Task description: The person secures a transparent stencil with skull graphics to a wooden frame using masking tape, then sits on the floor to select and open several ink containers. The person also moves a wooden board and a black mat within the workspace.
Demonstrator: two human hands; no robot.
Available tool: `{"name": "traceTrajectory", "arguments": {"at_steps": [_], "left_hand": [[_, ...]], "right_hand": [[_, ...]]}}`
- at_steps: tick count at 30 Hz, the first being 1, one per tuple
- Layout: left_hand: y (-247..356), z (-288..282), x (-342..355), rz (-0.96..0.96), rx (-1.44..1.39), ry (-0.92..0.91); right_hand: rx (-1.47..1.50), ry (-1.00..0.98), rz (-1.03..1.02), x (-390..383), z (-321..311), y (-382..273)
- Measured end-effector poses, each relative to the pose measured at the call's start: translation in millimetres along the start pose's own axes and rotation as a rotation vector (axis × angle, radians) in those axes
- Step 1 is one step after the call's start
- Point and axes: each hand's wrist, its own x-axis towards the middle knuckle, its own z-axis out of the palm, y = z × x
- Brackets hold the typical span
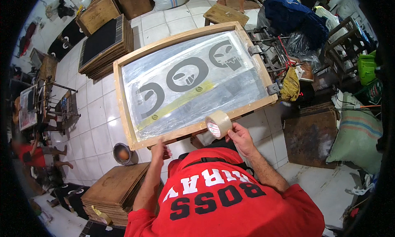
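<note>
Packing tape (223,121) in a roll, tan and part see-through, was located over the near rail of the wooden frame (125,103), just right of that rail's middle. In the head view, my right hand (242,140) gripped the roll at its near right edge: thumb and fingers closed on the rim, presumably to leave most of the outer face clear. I could not tell whether the roll touched the rail. My left hand (159,150) was positioned at the near left part of that rail, fingers partly curled; whether they touched the wood or held anything, I could not tell. Two metal clamps (273,88) sat at the frame's right side, likely to secure it there. Rails bordered the mesh (164,101), which bore dark curved shapes (201,68) and a yellow band (177,105).
</note>
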Motion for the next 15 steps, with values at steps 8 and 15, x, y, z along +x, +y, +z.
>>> {"name": "traceTrajectory", "arguments": {"at_steps": [8,15], "left_hand": [[54.3,67.9,-130.5,0.89,0.046,-0.448],[89.9,64.6,-168.9,1.065,-0.05,-0.454]], "right_hand": [[0.07,-0.267,0.134,16.4,70.8,-19.4],[-0.157,-0.354,-0.017,28.6,98.6,-42.6]]}}
